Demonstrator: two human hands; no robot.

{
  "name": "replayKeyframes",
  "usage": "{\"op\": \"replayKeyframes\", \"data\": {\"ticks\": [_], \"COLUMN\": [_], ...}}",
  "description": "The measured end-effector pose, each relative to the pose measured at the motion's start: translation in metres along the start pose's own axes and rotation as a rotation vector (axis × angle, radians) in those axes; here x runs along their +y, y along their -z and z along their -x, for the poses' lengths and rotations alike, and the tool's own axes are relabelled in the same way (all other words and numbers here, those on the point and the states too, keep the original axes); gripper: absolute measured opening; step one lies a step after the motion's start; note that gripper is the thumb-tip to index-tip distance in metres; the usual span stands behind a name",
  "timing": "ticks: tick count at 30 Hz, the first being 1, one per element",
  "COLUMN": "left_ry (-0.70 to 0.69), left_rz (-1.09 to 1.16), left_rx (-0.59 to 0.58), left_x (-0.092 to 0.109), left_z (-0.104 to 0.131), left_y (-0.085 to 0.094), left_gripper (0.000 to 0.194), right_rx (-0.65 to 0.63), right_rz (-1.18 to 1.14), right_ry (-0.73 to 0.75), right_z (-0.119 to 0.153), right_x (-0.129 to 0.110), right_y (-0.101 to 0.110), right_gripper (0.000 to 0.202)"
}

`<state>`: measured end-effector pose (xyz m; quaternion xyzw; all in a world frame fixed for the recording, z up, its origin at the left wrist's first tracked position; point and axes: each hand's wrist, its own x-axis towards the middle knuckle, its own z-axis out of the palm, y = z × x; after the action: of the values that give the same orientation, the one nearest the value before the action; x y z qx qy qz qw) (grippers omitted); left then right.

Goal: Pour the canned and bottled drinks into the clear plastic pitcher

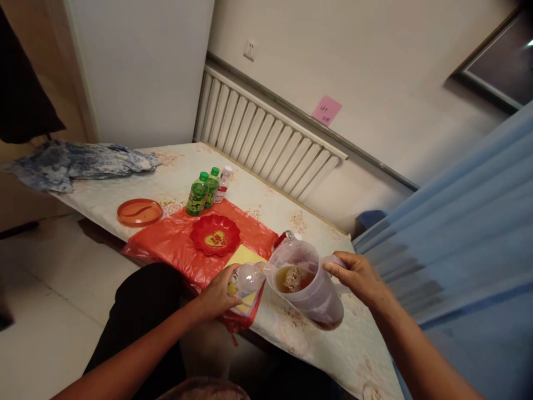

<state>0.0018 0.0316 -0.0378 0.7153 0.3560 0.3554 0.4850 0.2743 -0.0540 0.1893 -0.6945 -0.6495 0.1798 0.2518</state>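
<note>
My left hand is wrapped round a clear plastic bottle with a coloured label, its uncapped mouth pointing right and up. By its handle, my right hand holds a translucent plastic pitcher, tilted to the left. Brown, foamy liquid shows inside it. The pitcher's spout is at the bottle's mouth; whether liquid is flowing between them I cannot tell. Below the bottle lies a yellow pad or booklet on a red plastic bag.
On the table, a red scalloped dish stands near two green-capped bottles and a white-capped bottle. An orange round lid and a crumpled patterned cloth lie left. A red can is behind the pitcher; a blue curtain hangs right.
</note>
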Motion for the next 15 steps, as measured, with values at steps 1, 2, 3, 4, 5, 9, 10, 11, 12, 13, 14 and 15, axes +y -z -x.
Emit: {"op": "replayKeyframes", "data": {"ticks": [1,2,3,4,5,9,10,11,12,13,14,15], "left_ry": [0.000,-0.001,-0.004,-0.007,-0.009,-0.014,-0.015,-0.016,-0.017,-0.020,-0.024,-0.028], "left_rz": [-0.003,-0.009,-0.017,-0.023,-0.026,-0.030,-0.029,-0.030,-0.030,-0.031,-0.032,-0.035], "left_rx": [-0.001,0.001,0.003,0.005,0.008,0.014,0.012,0.009,0.005,0.004,0.001,-0.002], "left_x": [0.0001,0.0001,0.0000,-0.0003,-0.0008,-0.0040,-0.0047,-0.0053,-0.0057,-0.0060,-0.0062,-0.0064], "left_z": [0.0000,0.0001,0.0001,0.0001,0.0001,0.0003,0.0005,0.0006,0.0008,0.0010,0.0012,0.0014], "left_y": [-0.0002,-0.0005,-0.0009,-0.0014,-0.0019,-0.0042,-0.0046,-0.0048,-0.0049,-0.0048,-0.0047,-0.0046], "left_gripper": [0.071,0.071,0.071,0.071,0.072,0.073,0.073,0.074,0.074,0.074,0.074,0.073], "right_rx": [-0.007,-0.015,-0.023,-0.030,-0.033,-0.030,-0.032,-0.035,-0.040,-0.046,-0.052,-0.060], "right_rz": [0.014,0.026,0.034,0.038,0.040,0.040,0.039,0.035,0.031,0.024,0.018,0.013], "right_ry": [0.002,0.003,0.004,0.005,0.005,0.000,-0.002,-0.003,-0.006,-0.009,-0.011,-0.011], "right_z": [-0.0001,-0.0003,-0.0004,-0.0006,-0.0007,-0.0011,-0.0011,-0.0011,-0.0011,-0.0011,-0.0011,-0.0011], "right_x": [-0.0003,-0.0004,-0.0006,-0.0008,-0.0012,-0.0042,-0.0049,-0.0056,-0.0062,-0.0068,-0.0073,-0.0080], "right_y": [0.0008,0.0015,0.0021,0.0026,0.0030,0.0040,0.0041,0.0041,0.0042,0.0042,0.0042,0.0042], "right_gripper": [0.045,0.046,0.046,0.047,0.047,0.045,0.045,0.044,0.043,0.043,0.042,0.042]}}
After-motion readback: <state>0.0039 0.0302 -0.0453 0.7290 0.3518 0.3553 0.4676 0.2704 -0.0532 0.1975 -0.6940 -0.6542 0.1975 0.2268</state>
